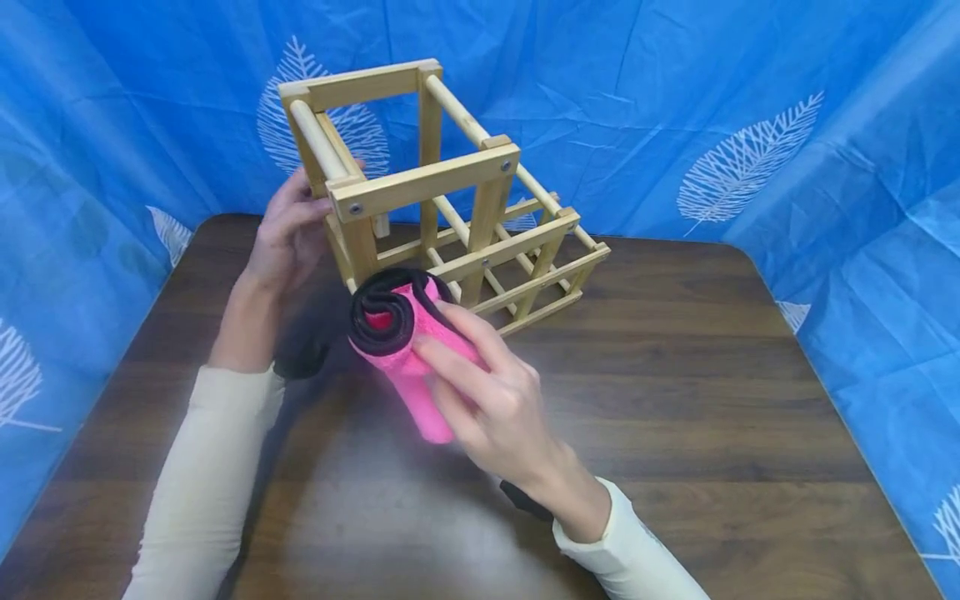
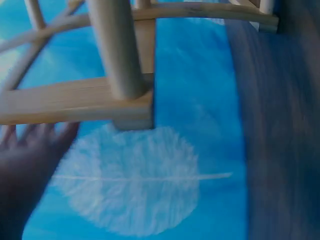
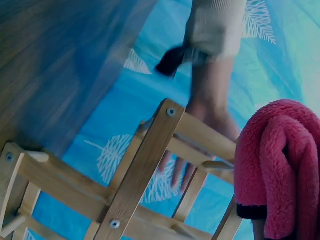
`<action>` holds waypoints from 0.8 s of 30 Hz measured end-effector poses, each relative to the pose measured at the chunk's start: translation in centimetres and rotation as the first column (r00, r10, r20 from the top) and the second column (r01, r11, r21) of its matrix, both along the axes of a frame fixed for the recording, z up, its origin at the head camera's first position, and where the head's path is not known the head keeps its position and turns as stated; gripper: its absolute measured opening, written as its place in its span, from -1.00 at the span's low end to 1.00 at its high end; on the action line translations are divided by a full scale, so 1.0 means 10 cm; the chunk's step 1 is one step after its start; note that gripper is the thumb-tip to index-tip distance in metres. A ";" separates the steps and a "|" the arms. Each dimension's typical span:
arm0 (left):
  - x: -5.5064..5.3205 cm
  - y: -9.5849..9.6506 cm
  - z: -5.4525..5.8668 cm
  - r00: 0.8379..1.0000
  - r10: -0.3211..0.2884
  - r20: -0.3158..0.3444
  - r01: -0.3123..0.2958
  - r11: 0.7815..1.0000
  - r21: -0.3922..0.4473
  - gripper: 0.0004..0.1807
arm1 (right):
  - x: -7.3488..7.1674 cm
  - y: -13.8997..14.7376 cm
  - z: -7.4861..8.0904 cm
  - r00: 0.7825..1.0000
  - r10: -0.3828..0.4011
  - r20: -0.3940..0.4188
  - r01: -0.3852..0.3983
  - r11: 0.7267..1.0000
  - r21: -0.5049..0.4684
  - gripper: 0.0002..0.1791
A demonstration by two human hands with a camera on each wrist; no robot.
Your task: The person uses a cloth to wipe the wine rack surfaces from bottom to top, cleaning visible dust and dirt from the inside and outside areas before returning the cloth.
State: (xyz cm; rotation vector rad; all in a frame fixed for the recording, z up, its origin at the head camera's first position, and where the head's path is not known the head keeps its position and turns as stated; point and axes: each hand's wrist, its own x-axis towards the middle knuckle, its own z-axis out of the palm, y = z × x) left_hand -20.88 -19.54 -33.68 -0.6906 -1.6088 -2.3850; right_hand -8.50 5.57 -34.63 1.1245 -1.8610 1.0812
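A stepped wooden rack (image 1: 423,179) of pale slats and round dowels, joined by screws, stands toward the back of the table. My left hand (image 1: 288,237) holds its tall left end, fingers reaching behind the corner post. In the left wrist view the fingers (image 2: 37,132) meet a slat and their tips are hidden. My right hand (image 1: 491,396) grips a rolled pink fleecy towel (image 1: 431,329) with black edging, thumb and fingers along its side. The roll's spiral end overlaps the rack's lower front in the head view. In the right wrist view the towel (image 3: 287,165) is beside the slats.
A dark wood-grain table (image 1: 675,400) lies beneath. Blue cloth (image 1: 585,92) with white leaf prints hangs behind and at both sides, close to the rack's back. Black straps sit at both wrists.
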 end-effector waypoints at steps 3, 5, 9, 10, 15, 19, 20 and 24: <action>0.31 0.00 0.05 0.963 0.266 -0.043 -0.269 0.957 -0.104 -0.56 | 0.00 0.06 0.02 0.999 0.020 -0.029 -0.021 0.999 -0.044 -0.75; 0.51 0.00 0.10 0.920 0.385 -0.080 -0.392 0.887 -0.243 -0.50 | 0.01 0.11 0.05 0.999 0.024 -0.048 -0.028 0.997 -0.073 -0.74; 0.77 0.02 0.18 0.915 0.391 -0.104 -0.375 0.723 -0.580 -0.25 | 0.03 0.24 0.13 0.997 0.016 -0.076 -0.026 0.992 -0.127 -0.78; 0.80 0.02 0.19 0.929 0.359 -0.091 -0.331 0.695 -0.638 -0.15 | 0.03 0.26 0.15 0.997 0.010 -0.078 -0.021 0.990 -0.141 -0.80; 0.89 0.05 0.21 0.969 0.247 0.022 -0.140 0.617 -0.774 0.32 | -0.01 0.39 0.18 0.997 -0.051 -0.050 0.038 0.971 -0.238 -0.79; 0.87 0.16 0.16 0.945 0.326 0.040 -0.172 0.594 -0.786 0.46 | -0.09 0.53 0.17 0.991 -0.120 0.053 0.130 0.949 -0.287 -0.73; 0.84 0.18 0.15 0.938 0.345 0.025 -0.201 0.602 -0.772 0.47 | -0.10 0.56 0.17 0.987 -0.135 0.084 0.153 0.945 -0.288 -0.70; 0.76 0.19 0.10 0.932 0.362 -0.033 -0.283 0.666 -0.690 0.37 | -0.15 0.69 0.17 0.967 -0.184 0.173 0.227 0.934 -0.275 -0.62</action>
